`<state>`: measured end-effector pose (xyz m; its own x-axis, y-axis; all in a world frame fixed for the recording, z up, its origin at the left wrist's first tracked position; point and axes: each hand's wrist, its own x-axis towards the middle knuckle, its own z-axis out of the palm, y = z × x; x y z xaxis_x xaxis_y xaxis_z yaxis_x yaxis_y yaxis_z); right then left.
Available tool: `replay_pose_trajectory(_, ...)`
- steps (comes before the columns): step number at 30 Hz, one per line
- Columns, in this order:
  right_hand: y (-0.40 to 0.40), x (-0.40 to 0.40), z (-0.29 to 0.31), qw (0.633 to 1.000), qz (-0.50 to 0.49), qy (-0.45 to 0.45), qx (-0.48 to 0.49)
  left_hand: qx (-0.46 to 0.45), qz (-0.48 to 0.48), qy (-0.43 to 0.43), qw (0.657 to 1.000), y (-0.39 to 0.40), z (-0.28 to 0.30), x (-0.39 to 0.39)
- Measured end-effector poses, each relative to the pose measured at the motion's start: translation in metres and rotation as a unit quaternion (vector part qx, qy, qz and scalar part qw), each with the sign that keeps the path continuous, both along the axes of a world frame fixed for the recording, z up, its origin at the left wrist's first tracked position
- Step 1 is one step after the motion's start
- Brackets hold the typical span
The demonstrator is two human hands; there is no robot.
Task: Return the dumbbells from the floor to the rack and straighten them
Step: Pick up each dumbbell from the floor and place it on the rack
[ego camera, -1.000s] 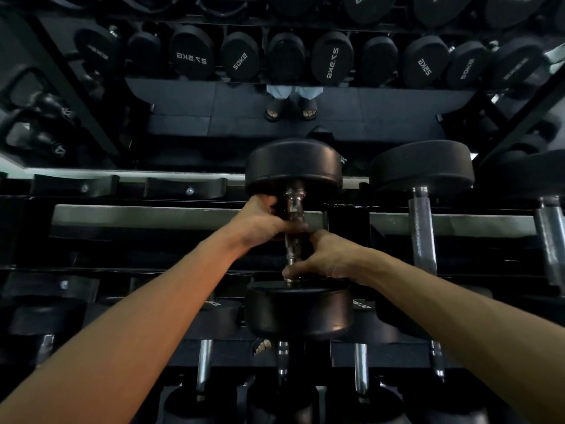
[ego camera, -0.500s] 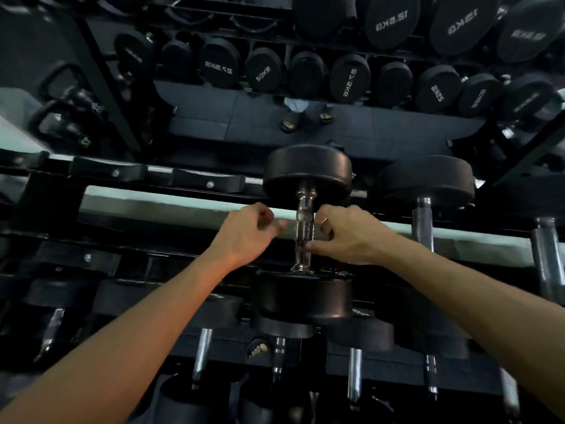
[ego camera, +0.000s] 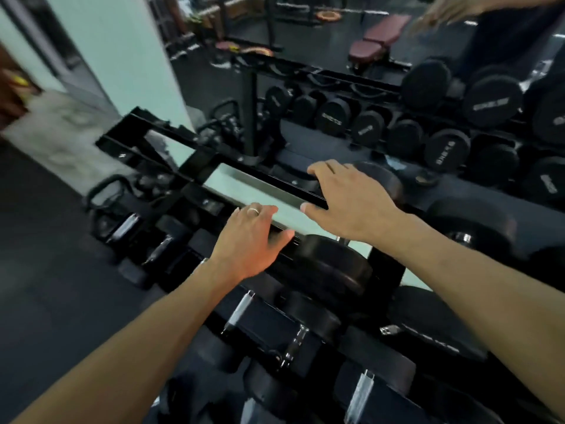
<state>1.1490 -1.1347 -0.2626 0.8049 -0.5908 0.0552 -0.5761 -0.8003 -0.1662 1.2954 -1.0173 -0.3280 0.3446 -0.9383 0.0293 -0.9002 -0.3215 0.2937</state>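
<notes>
A black dumbbell (ego camera: 336, 267) lies across the top tier of the black rack (ego camera: 195, 166), its near head showing below my right hand and its far head partly hidden behind that hand. My right hand (ego camera: 345, 203) hovers over its handle with fingers spread, holding nothing. My left hand (ego camera: 250, 240), wearing a ring, is just left of the dumbbell with relaxed fingers over the rack's front rail, empty.
More dumbbells with chrome handles (ego camera: 238, 310) fill the lower tiers. Kettlebells (ego camera: 110, 191) sit at the rack's left end by dark floor (ego camera: 46, 286). A mirror behind reflects dumbbells (ego camera: 492, 101) and a bench (ego camera: 379, 38).
Both hands have let go of the dumbbell's handle and opened. The view has swung left, showing the rack's left end and floor.
</notes>
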Motion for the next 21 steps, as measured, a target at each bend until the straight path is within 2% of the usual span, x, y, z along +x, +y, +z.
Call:
replay_pose_trajectory(4,0.046,0.012,0.037,0.995,0.082,-0.037,-0.04,-0.007,0.065,-0.06,0.996,0.068,0.034,-0.005)
replay_pose_trajectory(10,0.132,0.037,0.067,0.976,0.188,-0.081,-0.074,-0.032,0.165,-0.09,0.982,0.169,0.066,-0.011)
replay_pose_trajectory(15,0.21,0.049,0.064,0.957,0.267,-0.067,-0.093,-0.036,0.252,-0.079,0.964,0.266,0.06,-0.035)
replay_pose_trajectory(21,0.327,0.038,0.022,0.934,0.35,-0.002,-0.073,-0.016,0.346,-0.034,0.937,0.397,0.016,-0.095)
